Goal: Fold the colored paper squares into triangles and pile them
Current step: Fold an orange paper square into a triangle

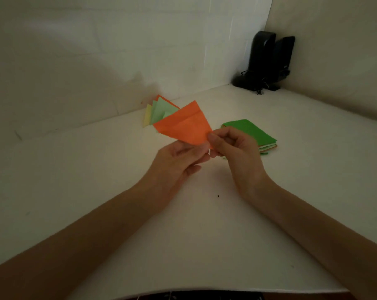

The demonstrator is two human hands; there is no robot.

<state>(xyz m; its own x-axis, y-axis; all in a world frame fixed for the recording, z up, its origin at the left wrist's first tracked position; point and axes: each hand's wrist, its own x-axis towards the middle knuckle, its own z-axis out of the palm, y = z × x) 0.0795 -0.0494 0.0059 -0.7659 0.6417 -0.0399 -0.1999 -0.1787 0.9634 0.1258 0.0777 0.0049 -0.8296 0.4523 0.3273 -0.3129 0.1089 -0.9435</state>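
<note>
- Held up off the worktop (96, 169) at mid-view: an orange paper square (183, 124), bent over on itself, with a soft line across it, not yet pressed flat.
- Pinched at its near tip, about 6 o'clock of the sheet, by left hand (178, 161) and right hand (233, 148) together, fingers curled onto the paper and meeting there; probably for matching two corners before creasing.
- Lifted rather than laid down, likely for lining up edges by eye.
- Parked at 11 o'clock of the hands, near the wall: a fanned pile of folded triangles (159, 111) in light green, yellow and orange, partly hidden behind the held sheet; out of the folding space, yet apparently within reach.
- Waiting at 2 o'clock, just beyond the right hand: a stack of unfolded squares (250, 131), dark green on top, orange and pale layers beneath; handy for the next pick.
- Standing at 1 o'clock in the far corner: a pair of black speakers (267, 59), well apart from the work.
</note>
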